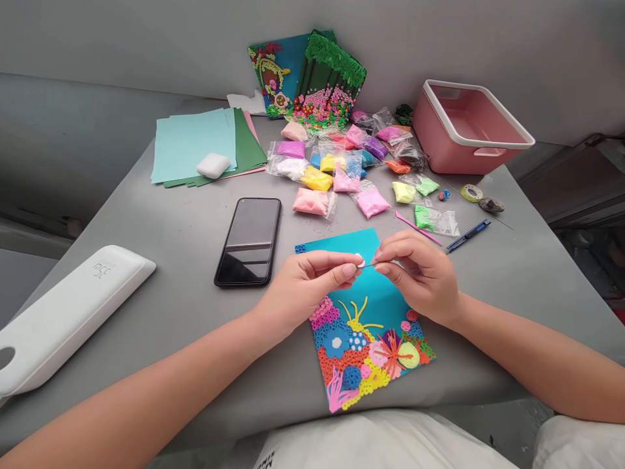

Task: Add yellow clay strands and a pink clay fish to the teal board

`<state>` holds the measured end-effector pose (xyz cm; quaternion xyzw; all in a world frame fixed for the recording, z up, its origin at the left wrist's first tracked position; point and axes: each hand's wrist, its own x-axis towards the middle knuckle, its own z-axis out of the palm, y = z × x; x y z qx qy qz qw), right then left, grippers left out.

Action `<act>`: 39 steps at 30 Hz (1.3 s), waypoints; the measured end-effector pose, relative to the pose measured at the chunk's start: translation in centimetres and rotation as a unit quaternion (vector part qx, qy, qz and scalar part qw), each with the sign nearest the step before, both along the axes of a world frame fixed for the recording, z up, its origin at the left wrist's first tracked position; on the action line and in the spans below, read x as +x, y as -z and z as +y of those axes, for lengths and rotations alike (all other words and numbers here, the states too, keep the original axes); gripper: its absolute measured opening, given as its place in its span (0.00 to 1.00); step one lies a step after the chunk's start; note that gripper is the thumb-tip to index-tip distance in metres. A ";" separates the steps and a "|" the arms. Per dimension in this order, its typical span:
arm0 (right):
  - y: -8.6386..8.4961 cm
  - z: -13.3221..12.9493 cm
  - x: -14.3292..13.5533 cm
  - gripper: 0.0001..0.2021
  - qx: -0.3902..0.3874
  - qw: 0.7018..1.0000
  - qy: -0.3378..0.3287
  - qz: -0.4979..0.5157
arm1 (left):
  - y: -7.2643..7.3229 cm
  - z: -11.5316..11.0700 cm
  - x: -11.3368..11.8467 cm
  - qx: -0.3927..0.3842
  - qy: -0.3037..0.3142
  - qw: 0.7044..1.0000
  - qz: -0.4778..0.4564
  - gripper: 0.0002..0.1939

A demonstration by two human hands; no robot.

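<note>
Above the blue board [390,296], its lower part covered with colourful clay shapes, my two hands meet with fingertips nearly touching. My left hand [317,280] pinches a small piece of white clay [360,259] between thumb and forefinger. A thin dark needle-like tool [368,265] runs from the white clay to my right hand [420,273], whose thumb and fingers are closed on it. Most of the tool is hidden by the fingers. Yellow clay strands [359,322] spread on the board below the hands.
A black phone [249,241] lies left of the board. Clay packets [315,202] spread behind it, near a pink basket [481,146]. A blue cutter [467,236] is at right, a white device [73,319] at left. Coloured sheets [190,143] lie back left.
</note>
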<state>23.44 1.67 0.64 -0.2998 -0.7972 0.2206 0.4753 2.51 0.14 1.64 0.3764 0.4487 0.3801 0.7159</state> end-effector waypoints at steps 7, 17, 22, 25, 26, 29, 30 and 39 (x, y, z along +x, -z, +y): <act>0.2 -0.1 0.0 0.09 0.022 0.998 -0.042 -0.029 | 0.2 -0.2 -0.1 -0.009 0.007 1.000 -0.028 0.15; 0.5 -0.5 -0.2 0.12 0.100 0.994 -0.006 -0.053 | -0.1 0.0 0.2 0.020 0.020 0.999 -0.038 0.16; 0.4 -0.5 -0.1 0.11 0.078 0.995 -0.037 -0.055 | -0.3 -0.2 0.1 0.021 0.035 0.998 -0.043 0.18; 0.4 -0.5 -0.1 0.10 0.073 0.995 -0.038 -0.056 | -0.2 -0.2 0.0 0.018 0.038 0.998 -0.040 0.18; 0.4 -0.5 -0.1 0.10 0.075 0.995 -0.039 -0.058 | -0.1 -0.2 0.0 0.024 0.039 0.999 -0.030 0.19; 0.4 -0.7 0.0 0.09 0.084 0.993 -0.048 -0.061 | 0.2 -0.2 0.0 0.051 0.037 0.998 0.001 0.21; 0.3 -0.7 0.0 0.09 0.086 0.993 -0.053 -0.062 | 0.2 -0.2 0.0 0.055 0.036 0.998 0.003 0.20; 0.3 -0.5 0.0 0.08 -0.127 0.991 -0.008 0.039 | 0.1 -0.1 0.0 0.013 0.008 0.999 -0.034 0.15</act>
